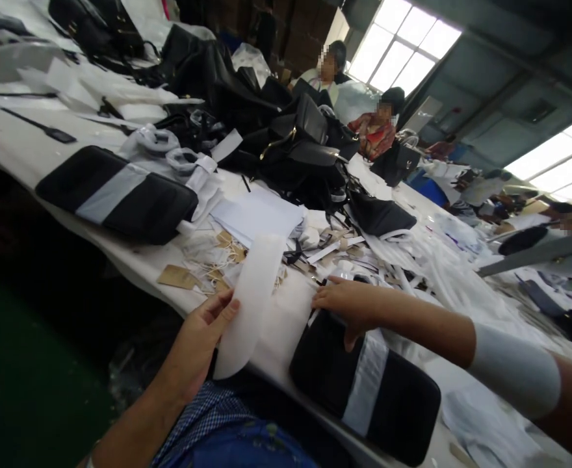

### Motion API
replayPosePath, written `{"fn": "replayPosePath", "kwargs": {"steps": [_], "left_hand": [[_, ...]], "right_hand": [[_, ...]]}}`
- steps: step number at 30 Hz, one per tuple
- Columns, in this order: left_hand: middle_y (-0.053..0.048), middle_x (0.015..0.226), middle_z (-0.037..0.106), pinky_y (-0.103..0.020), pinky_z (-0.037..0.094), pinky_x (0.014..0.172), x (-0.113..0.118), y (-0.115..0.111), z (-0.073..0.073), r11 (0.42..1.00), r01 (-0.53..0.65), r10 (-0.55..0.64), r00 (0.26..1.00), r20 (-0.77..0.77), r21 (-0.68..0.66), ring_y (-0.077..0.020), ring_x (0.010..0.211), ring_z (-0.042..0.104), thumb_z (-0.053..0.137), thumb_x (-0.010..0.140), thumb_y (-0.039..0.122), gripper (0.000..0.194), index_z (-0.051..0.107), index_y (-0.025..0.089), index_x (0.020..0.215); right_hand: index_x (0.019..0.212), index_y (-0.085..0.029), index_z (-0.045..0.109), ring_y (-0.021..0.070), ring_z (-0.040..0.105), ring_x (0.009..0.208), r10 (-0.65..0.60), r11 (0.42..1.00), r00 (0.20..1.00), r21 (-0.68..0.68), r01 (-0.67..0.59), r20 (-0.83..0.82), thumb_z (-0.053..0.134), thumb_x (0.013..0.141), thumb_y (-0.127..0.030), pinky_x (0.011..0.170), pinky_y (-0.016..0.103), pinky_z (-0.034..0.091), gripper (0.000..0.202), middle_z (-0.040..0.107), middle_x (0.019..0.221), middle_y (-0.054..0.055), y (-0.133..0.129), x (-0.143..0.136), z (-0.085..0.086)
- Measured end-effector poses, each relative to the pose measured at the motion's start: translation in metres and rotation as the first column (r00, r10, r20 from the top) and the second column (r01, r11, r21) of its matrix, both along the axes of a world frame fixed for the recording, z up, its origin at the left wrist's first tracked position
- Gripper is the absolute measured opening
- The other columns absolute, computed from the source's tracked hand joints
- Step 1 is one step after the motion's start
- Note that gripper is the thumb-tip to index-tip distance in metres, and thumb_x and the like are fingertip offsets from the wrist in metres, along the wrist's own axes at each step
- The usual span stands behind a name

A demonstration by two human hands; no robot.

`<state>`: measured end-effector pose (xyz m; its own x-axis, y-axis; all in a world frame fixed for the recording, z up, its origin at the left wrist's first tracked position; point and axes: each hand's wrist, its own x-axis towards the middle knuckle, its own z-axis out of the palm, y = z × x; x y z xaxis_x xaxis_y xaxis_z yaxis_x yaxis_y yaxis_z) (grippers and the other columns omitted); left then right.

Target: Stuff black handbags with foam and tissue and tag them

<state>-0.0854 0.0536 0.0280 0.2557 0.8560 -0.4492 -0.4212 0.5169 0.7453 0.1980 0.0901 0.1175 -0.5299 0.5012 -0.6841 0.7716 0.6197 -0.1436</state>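
Pinched at the table's near edge, a long white strip with a rounded end (249,312) is in my left hand (210,325). My right hand (347,305) rests on the upper left end of a black case (403,396), its fingers spread over the corner. A pale translucent band (366,383) wraps around the middle of this case. Farther left lies another black case (164,201) with a similar band (113,192). Between the two cases are white paper sheets (259,214) and a brown tag (177,277).
Black bags (286,143) are heaped across the back of the white table (3,140). Small tags, strings and scraps (339,247) lie mid-table, with white wrapping (461,292) at the right. People (374,133) sit on the far side.
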Motion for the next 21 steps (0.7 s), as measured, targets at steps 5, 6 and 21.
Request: {"fn": "replayPosePath", "kwargs": {"steps": [5,6,21], "left_hand": [[-0.008,0.120,0.071,-0.035,0.052,0.094,0.007,0.000,-0.009,0.998,0.069,-0.069,0.998,-0.009,-0.001,-0.0247,0.105,0.068,0.076,0.078,0.047,0.055,0.064,0.018,0.123],[-0.008,0.120,0.071,-0.034,0.052,0.094,0.008,0.001,-0.009,0.997,0.078,-0.078,0.997,-0.007,0.000,-0.0248,0.106,0.067,0.076,0.077,0.047,0.054,0.065,0.018,0.122],[-0.006,0.101,0.072,-0.031,0.054,0.079,0.024,0.004,-0.018,0.961,0.261,-0.265,0.964,0.029,0.091,-0.0209,0.090,0.068,0.069,0.080,0.044,0.035,0.060,0.018,0.101]], "right_hand": [[0.120,-0.018,0.065,0.0338,0.060,0.110,0.083,0.997,0.996,0.010,-0.083,0.025,0.093,0.048,-0.041,0.110,0.057,0.024,0.080,0.068,0.112,0.012,0.006,0.001,-0.006],[0.119,-0.018,0.065,0.0342,0.060,0.109,0.099,0.995,0.995,0.017,-0.100,0.031,0.093,0.048,-0.041,0.109,0.058,0.024,0.080,0.068,0.109,0.011,0.007,0.002,-0.007],[0.110,-0.019,0.065,0.0280,0.063,0.102,0.021,0.998,0.999,0.065,-0.023,0.040,0.096,0.047,-0.042,0.118,0.054,0.017,0.074,0.069,0.100,0.006,-0.010,0.006,0.000]]}}
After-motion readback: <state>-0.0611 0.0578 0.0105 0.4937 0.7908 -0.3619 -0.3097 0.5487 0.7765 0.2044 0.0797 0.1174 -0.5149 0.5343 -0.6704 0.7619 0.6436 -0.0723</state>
